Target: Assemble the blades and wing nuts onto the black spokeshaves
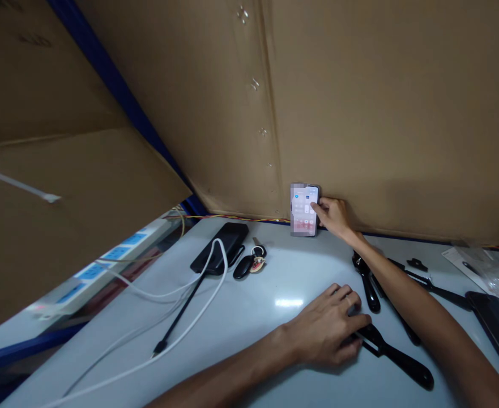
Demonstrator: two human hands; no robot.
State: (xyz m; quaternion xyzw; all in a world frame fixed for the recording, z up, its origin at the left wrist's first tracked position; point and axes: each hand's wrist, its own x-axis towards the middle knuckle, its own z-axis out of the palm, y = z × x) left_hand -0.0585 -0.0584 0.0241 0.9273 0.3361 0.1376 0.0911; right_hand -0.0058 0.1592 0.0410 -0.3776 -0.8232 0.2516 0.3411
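Note:
A lit smartphone (304, 218) stands upright against the cardboard wall at the back of the table. My right hand (333, 216) grips its right edge, the thumb over the screen and the other fingers partly hidden. Nearer to me, my left hand (332, 326) is curled over the head end of a black tool with a slotted neck (402, 362); its handle points to the lower right, and the fingers hide its head. Beyond that hand, partly under my right forearm, lies another black-handled tool (369, 289). A further black slotted tool (442, 292) lies right of the forearm.
A black power bank (224, 243) with a white cable (209, 323) lies left, beside keys with a fob (249, 263). A power strip (105, 263) runs along the left edge. At right are a dark phone-like slab (498, 323) and clear plastic bag (493, 272). Cardboard (380, 113) walls the back.

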